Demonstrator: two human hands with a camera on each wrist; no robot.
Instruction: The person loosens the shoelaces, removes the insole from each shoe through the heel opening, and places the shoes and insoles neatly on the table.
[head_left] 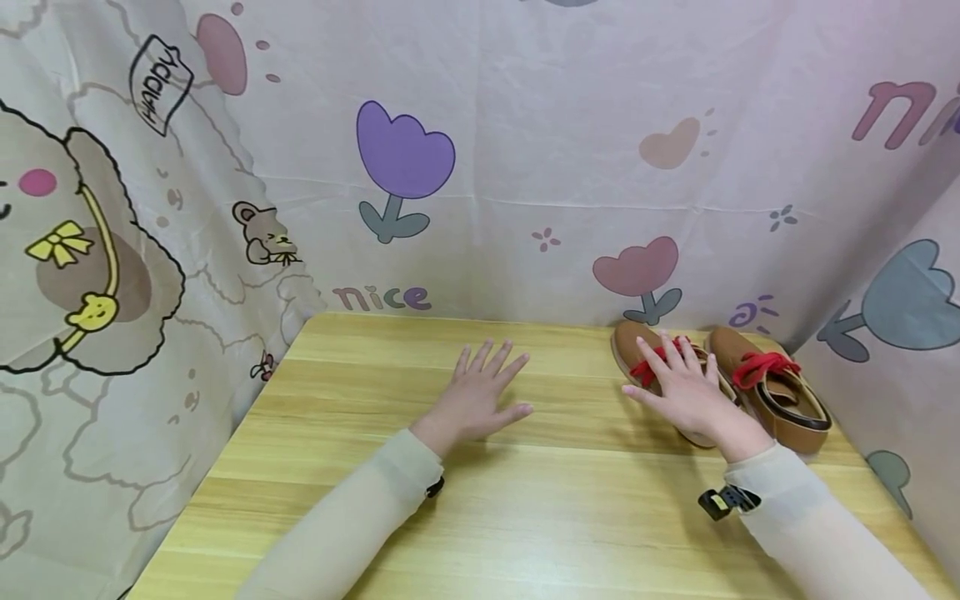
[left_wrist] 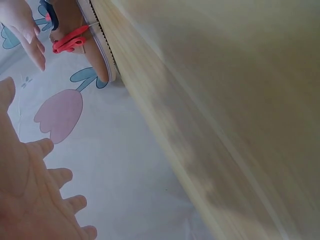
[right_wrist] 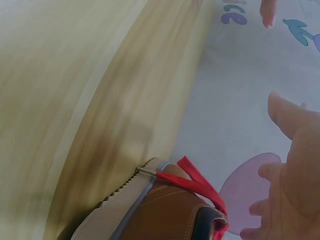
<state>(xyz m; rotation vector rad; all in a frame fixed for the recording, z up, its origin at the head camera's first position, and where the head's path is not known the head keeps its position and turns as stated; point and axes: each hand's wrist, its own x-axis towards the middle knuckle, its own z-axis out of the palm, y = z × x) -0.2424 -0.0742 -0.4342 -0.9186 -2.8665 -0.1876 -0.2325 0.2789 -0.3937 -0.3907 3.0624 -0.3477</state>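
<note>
Two brown shoes with red laces stand side by side at the table's far right. My right hand [head_left: 686, 396] hovers with spread fingers over the left shoe [head_left: 632, 337] and hides much of it. Beside it, the right shoe [head_left: 798, 429] shows its red bow and dark-rimmed opening. My left hand [head_left: 476, 396] is held above the middle of the table, fingers straight and apart, holding nothing. In the right wrist view the near shoe [right_wrist: 160, 212] appears with its ribbed pale sole and red lace, below and beside the right hand [right_wrist: 297, 175].
A wood-grain table [head_left: 360, 517] fills the lower view. Its far edge meets a pale cloth backdrop [head_left: 517, 150] printed with flowers and words. More printed cloth [head_left: 202, 333] hangs along the left side, and another stretch closes off the right. Both forearms wear light sleeves.
</note>
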